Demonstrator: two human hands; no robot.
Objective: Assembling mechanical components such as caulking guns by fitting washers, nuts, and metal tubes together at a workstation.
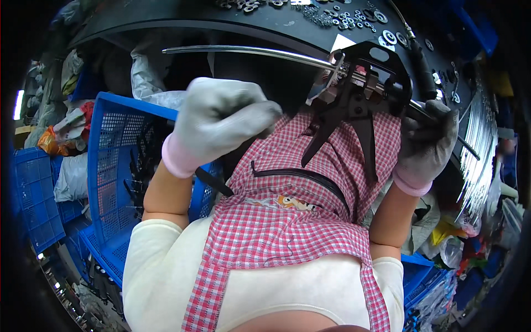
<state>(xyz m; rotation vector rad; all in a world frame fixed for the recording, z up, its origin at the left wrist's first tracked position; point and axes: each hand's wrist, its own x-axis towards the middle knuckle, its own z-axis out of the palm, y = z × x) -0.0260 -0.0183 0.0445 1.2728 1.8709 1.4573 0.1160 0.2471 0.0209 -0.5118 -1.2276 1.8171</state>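
A black metal assembly (359, 88) with splayed flat legs is held over my lap at the table's front edge. From its left side a long silver rod (249, 50) sticks out. A thin dark rod (469, 148) shows on its right side, running past my right hand (428, 141). In its grey glove, that hand has its fingers wrapped round the dark rod. My left hand (221, 119), gloved too, is raised to the left of the assembly and apart from it. Its fingers are curled together, and whatever they may hold is hidden.
Washers and rings (354, 21) and springs (318, 16) lie on the dark table (166, 14). A black handled tool (423, 72) lies at the right. Blue crates (105, 166) with black parts stand at my left. A bundle of silver rods (478, 155) is on the right.
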